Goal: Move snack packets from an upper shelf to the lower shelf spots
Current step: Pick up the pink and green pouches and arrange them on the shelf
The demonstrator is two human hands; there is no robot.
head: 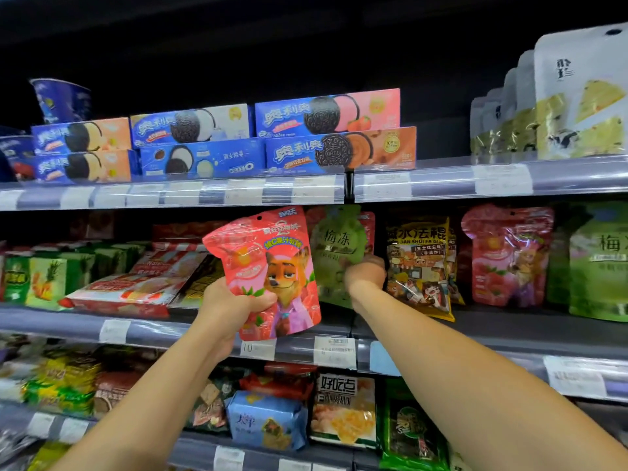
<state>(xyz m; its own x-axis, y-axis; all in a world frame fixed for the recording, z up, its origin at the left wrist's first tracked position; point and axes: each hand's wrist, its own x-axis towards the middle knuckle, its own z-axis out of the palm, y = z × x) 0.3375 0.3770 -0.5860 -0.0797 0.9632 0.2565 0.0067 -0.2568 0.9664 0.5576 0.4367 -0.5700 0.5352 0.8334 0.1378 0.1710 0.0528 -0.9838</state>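
Centre of frame: red fox-print gummy pouch [268, 273], top tilted toward the left, held in front of the middle shelf [163, 329] and overlapping its front rail. Gripped at the lower left corner by the left hand [234, 307], fingers curled round the pouch's edge, thumb pressing the printed face.

Just right of centre: green plum-jelly pouch [334, 243], upright on the middle shelf, partly behind the red pouch. Right hand [365, 271] closed on its lower right part, back of the hand toward the camera, fingertips hidden.

Further right on the same shelf: yellow baguette-snack packet [421, 266], leaning, just beside the right hand; then a second red gummy pouch [506, 256] and another green pouch [598, 266] at the right edge.

Left of centre, same shelf: flat red wafer packs [136, 290] and green pineapple-print boxes [44, 280].

Upper part of frame: blue Oreo boxes [272, 134] stacked two high on the upper shelf [577, 176]; white pouches [577, 93] in the upper right.

Bottom of frame: blue cracker packet [265, 421] and mixed bags on the lower shelf. White price tags [334, 351] along the shelf rails, print blurred.
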